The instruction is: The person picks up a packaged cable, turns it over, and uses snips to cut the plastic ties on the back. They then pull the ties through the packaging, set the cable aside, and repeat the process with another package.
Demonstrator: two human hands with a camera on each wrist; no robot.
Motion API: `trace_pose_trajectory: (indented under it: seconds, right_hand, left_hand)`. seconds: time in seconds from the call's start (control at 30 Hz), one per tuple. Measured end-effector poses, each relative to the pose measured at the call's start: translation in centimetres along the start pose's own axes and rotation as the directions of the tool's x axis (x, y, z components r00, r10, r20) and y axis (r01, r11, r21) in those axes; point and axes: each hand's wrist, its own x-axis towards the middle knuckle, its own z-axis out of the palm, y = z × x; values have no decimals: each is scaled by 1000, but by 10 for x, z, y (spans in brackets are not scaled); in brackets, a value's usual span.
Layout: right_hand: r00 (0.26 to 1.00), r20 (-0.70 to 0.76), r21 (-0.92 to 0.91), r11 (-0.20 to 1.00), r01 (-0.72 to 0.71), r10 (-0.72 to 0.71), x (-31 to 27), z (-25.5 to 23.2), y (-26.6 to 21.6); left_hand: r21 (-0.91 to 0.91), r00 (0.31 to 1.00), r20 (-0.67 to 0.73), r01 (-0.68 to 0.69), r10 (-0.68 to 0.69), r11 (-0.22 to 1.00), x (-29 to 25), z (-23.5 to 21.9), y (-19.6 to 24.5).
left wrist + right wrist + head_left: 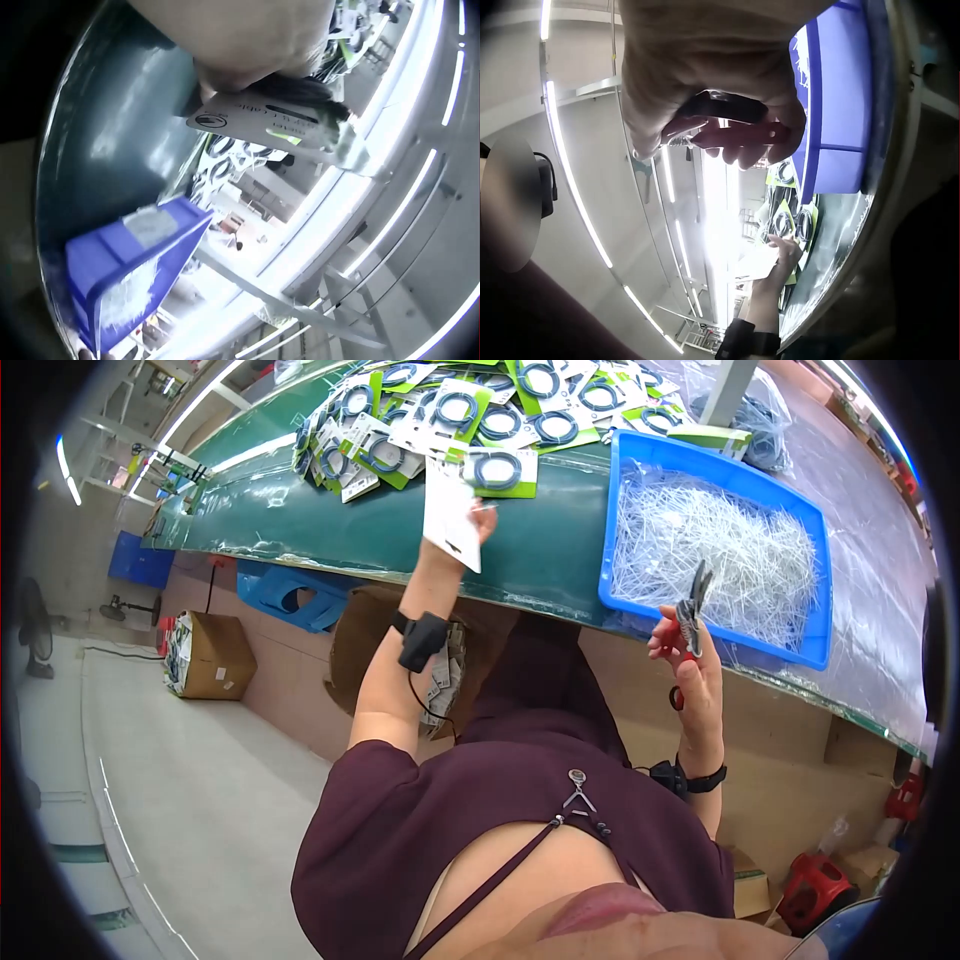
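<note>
My left hand (450, 550) grips a white card (448, 515) over the green table edge; in the left wrist view the card (255, 120) shows printing and a dark cable beside it. My right hand (697, 680) holds red-handled pliers (690, 620), jaws pointing up, at the front of the blue tray; the right wrist view shows its fingers curled round the red handle (742, 135). Carded coiled cables (500, 425) lie piled behind the left hand, one card (500, 472) nearest to it.
The blue tray (720, 455) holds many thin clear strips (710, 540). A metal post (728, 395) and a bag of dark cables (765, 435) stand behind it. Cardboard boxes (225, 655) and a blue stool (290, 598) are below the table's left part.
</note>
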Motion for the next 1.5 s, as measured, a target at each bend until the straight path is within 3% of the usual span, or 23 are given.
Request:
trace_pose_trajectory:
  seconds: [0.03, 0.07, 0.17, 0.2, 0.23, 0.3, 0.43, 0.57, 0.7, 0.87, 1.0, 1.13, 1.23, 1.37, 1.4, 1.5]
  right_hand:
    - [999, 38, -10, 1000, 13, -13, 0, 1, -1]
    - [1000, 13, -16, 1000, 5, -5, -1, 2, 0]
    - [989, -130, -333, 942, 29, -77, -8, -4, 4]
    - [983, -168, -348, 937, 6, -69, -11, -4, 1]
    - [977, -189, -561, 827, -21, -103, -14, -3, -4]
    - [968, -192, -874, 476, -96, -159, -16, -2, -12]
    - [945, -187, -930, 359, -81, -269, -23, -10, -7]
    - [927, -260, -920, 361, -153, -271, -24, -16, -5]
    - [928, -258, -908, 395, -139, -268, -19, -18, -4]
    - [936, -276, -890, 426, -162, -220, -14, -20, 0]
    - [936, -324, -823, 529, -207, -138, -13, -21, -1]
    - [943, -308, -740, 654, -155, -125, -16, -25, 2]
    - [959, -278, -683, 692, -235, 52, -20, -31, 1]
    - [930, -328, -665, 658, -352, 166, -20, -32, -8]
    - [930, -329, -665, 659, -352, 165, -20, -31, -9]
    - [961, -259, -789, 596, -150, -102, -20, -28, -11]
  left_hand:
    - [-72, 917, 378, 163, -124, 984, -10, 25, -21]
    - [-74, 914, 377, 190, -149, 979, -14, 40, -38]
    - [-37, 889, 327, 351, -320, 936, -24, 74, -94]
    - [-43, 874, 331, 392, -357, 919, -29, 86, -109]
    - [-34, 880, 298, 397, -370, 917, -35, 98, -123]
    - [-7, 893, 233, 397, -384, 918, -43, 118, -145]
    - [68, 868, 320, 380, -380, 923, -46, 136, -172]
    - [137, 846, 405, 319, -347, 938, -48, 144, -187]
    - [255, 855, 410, 227, -318, 940, -51, 146, -194]
    - [230, 868, 362, 271, -340, 935, -49, 143, -198]
    - [226, 869, 356, 277, -344, 934, -50, 145, -199]
    - [352, 890, 330, 193, -314, 916, -54, 150, -201]
    - [538, 892, 298, 138, -341, 831, -55, 151, -201]
    - [476, 905, 277, 162, -323, 864, -54, 150, -206]
    - [477, 905, 277, 163, -324, 864, -54, 151, -207]
    - [480, 908, 266, 167, -324, 861, -57, 153, -207]
